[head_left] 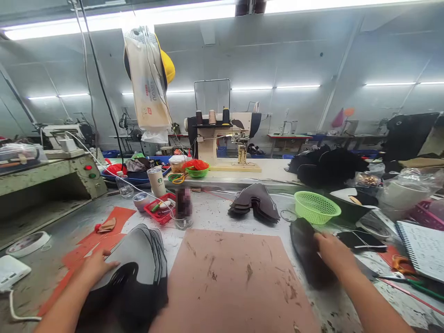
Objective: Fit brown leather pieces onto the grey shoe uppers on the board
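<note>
My left hand (96, 269) is at the left edge of a stack of grey-and-black shoe-upper pieces (147, 259), thumb over the top piece and the other fingers partly hidden by the edge. The pieces are curved, fanned in layers at the right. On the other side, my right hand (336, 253) grips dark shoe-upper pieces (305, 252) by their right edge; their lower part is blurred. Between the hands lies a scuffed pinkish-brown mat (239, 277). Beyond it sits another stack of dark curved upper pieces (255, 201).
A green basket (317, 208) stands behind my right hand, with orange-handled scissors (402, 266) and a spiral notebook (421, 249) further right. Toward the left are a red tray (159, 210), a tumbler (157, 181) and a tape roll (27, 243). A sewing machine (222, 138) stands behind.
</note>
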The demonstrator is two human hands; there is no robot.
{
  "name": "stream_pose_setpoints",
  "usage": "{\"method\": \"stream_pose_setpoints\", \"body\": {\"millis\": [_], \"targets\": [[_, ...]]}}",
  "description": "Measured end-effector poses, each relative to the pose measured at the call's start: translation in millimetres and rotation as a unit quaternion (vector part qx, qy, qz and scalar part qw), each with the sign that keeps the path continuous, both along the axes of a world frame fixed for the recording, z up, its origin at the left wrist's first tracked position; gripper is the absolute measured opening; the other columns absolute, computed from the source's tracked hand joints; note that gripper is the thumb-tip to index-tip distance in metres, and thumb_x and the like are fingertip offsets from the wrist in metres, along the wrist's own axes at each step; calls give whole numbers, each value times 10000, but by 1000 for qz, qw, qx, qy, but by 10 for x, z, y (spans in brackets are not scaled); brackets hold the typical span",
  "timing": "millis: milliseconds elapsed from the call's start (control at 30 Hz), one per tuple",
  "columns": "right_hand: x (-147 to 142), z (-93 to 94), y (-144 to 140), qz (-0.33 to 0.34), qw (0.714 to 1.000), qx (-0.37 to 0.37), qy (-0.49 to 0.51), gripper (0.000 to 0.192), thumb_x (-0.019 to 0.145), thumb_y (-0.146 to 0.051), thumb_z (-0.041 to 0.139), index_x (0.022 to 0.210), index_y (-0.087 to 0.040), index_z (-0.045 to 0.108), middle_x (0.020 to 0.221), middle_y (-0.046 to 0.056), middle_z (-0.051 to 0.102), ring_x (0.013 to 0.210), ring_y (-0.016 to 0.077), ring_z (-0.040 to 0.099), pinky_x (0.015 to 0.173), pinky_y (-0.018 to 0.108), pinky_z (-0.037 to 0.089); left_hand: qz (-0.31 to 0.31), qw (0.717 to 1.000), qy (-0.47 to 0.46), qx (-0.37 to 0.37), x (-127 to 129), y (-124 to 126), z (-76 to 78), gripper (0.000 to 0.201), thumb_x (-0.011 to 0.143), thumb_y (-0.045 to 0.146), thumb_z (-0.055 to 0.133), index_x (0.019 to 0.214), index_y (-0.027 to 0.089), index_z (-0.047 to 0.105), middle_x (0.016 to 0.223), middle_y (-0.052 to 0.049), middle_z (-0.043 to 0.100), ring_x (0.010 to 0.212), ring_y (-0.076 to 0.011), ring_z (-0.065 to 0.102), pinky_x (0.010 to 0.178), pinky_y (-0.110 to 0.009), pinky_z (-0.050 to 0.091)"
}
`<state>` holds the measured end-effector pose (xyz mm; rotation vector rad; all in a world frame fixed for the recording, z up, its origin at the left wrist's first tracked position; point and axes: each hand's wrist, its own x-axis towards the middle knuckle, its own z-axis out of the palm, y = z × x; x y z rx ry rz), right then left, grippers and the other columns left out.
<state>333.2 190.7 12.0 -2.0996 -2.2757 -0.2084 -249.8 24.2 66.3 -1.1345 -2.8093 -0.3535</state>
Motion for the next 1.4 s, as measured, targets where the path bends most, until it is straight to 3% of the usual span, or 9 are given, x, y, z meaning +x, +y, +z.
{"method": "stream_pose_setpoints", "body": {"millis": [167,333,433,633,833,967,1100,1233,1400], "targets": [[-248,48,-304,87,993,44,62,446,693,-36,337,1006,-190,615,1074,95,584,916,201,575,732,288,446,-72,990,-121,28,331,-147,375,83,680,251,561,731,207,512,823,11,637,823,-186,587,662,-238,436],[-144,284,-616,124,973,148,124,367,757,-241,347,991,-200,628,959,69,645,912,223,584,752,331,476,-200,802,-532,184,979,-234,743,705,545,525,677,1140,307,367,844,35,638,651,-194,612,546,-283,478],[-97,452,-786,134,957,220,135,361,778,-342,351,975,-228,632,923,70,655,899,240,594,716,352,492,-252,774,-559,160,1463,-53,465,728,568,512,659,1166,224,358,819,-14,642,666,-196,618,571,-289,494],[-274,686,-1073,228,943,204,133,359,792,-283,368,1065,-238,597,974,84,642,885,219,607,709,326,509,-407,861,-304,21,2234,151,-609,372,725,295,535,1088,214,528,1289,-92,440,1199,-271,365,1003,-458,272],[-756,1012,-1499,394,898,23,192,438,770,-115,398,1160,-262,532,1124,68,583,990,168,559,833,277,461,-489,844,-217,-30,2324,48,-532,597,760,418,511,1282,180,345,1411,-127,196,1299,-284,101,1048,-506,90],[-991,1171,-1622,473,822,-101,301,456,771,-85,409,1171,-276,518,1139,52,567,1017,146,531,850,248,436,-512,707,-483,65,2319,31,-144,884,608,530,637,1325,191,245,1397,-133,241,1253,-317,246,1025,-481,215],[-1181,919,-1453,370,791,-134,468,335,809,-211,417,1100,-230,583,1015,66,619,932,163,565,817,290,452,-415,560,-714,61,2320,2,22,764,613,418,683,1261,193,346,1190,-115,518,1041,-279,511,885,-391,410],[-1394,351,-1313,188,775,-230,558,315,765,-215,450,1028,-205,623,1068,54,613,1004,191,539,910,362,393,-299,601,-741,17,2269,8,-190,721,660,351,636,1277,210,291,1130,-101,564,889,-227,592,768,-335,465],[-1545,-68,-1238,127,792,-223,554,352,716,-137,460,1024,-192,622,1061,56,604,1011,175,530,932,349,373,-322,796,-512,15,2229,187,-535,620,648,288,559,1238,182,399,1213,-83,521,1019,-239,539,871,-340,425]]}}
